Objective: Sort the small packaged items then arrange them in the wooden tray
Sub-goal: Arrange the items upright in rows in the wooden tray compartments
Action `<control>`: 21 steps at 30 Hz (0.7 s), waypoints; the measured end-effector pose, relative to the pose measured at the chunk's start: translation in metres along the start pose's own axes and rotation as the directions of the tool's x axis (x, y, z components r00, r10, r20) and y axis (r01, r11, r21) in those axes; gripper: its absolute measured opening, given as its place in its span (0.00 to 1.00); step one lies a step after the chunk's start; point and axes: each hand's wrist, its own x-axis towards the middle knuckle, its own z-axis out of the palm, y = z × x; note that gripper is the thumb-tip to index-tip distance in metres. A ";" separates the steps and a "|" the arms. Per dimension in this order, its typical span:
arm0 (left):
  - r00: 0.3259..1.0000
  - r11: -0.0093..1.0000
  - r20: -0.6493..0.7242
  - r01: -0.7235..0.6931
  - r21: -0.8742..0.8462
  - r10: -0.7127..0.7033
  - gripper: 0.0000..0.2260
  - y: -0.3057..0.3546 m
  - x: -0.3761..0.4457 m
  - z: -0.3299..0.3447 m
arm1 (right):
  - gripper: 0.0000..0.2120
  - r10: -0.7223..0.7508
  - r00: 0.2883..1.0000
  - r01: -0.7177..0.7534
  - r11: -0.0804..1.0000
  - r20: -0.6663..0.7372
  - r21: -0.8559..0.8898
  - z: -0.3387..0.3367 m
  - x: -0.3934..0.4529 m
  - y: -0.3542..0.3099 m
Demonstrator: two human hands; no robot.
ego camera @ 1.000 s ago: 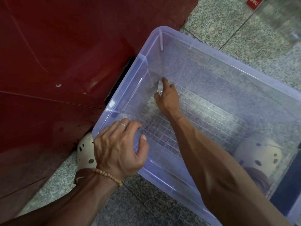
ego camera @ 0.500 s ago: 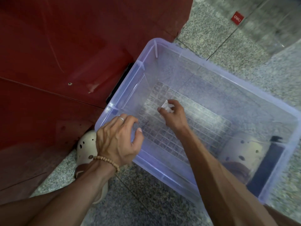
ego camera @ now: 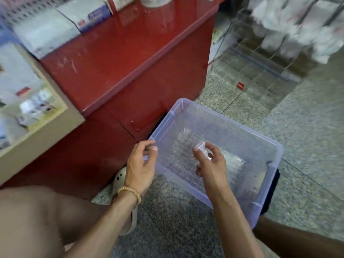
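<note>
Right hand (ego camera: 210,164) pinches small clear packet (ego camera: 202,148) above clear plastic bin (ego camera: 260,142), packet's long axis tilted up-left, blurred; left hand (ego camera: 141,164) hovers at bin's near-left corner, fingers loosely curled, holding nothing; wooden tray (ego camera: 42,127) far left on red counter (ego camera: 130,58)

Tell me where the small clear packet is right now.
Head view: the small clear packet is pinched in the right hand, above the clear plastic bin, right of centre.
</note>
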 end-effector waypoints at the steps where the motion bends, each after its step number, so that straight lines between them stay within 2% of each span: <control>1: 0.999 0.999 -0.028 0.019 -0.038 -0.020 0.04 0.005 -0.009 -0.009 | 0.15 -0.027 1.000 0.027 1.000 0.013 -0.007 0.000 -0.013 -0.010; 4: 0.993 0.990 -0.102 0.046 -0.136 -0.060 0.08 0.017 -0.032 -0.038 | 0.13 -0.107 0.991 0.112 0.992 0.082 -0.060 0.003 -0.052 -0.035; 6: 0.988 0.984 -0.139 0.044 -0.172 -0.068 0.06 0.024 -0.048 -0.058 | 0.12 -0.151 0.973 0.169 0.982 0.175 -0.090 0.009 -0.079 -0.047; 9: 0.978 0.981 -0.206 0.004 -0.193 -0.044 0.05 0.036 -0.067 -0.085 | 0.10 -0.207 0.921 0.261 0.956 0.330 -0.131 0.022 -0.115 -0.059; 11: 0.970 0.977 -0.244 -0.033 -0.210 -0.020 0.04 0.046 -0.079 -0.103 | 0.12 -0.206 0.888 0.285 0.948 0.412 -0.140 0.034 -0.135 -0.065; 17: 0.944 0.957 -0.322 -0.151 -0.247 0.066 0.07 0.070 -0.099 -0.155 | 0.10 -0.116 0.830 0.141 0.990 0.546 -0.004 0.086 -0.176 -0.087; 21: 0.933 0.938 -0.330 -0.234 -0.256 0.143 0.14 0.079 -0.108 -0.185 | 0.16 -0.104 0.795 0.144 0.989 0.597 -0.018 0.132 -0.186 -0.096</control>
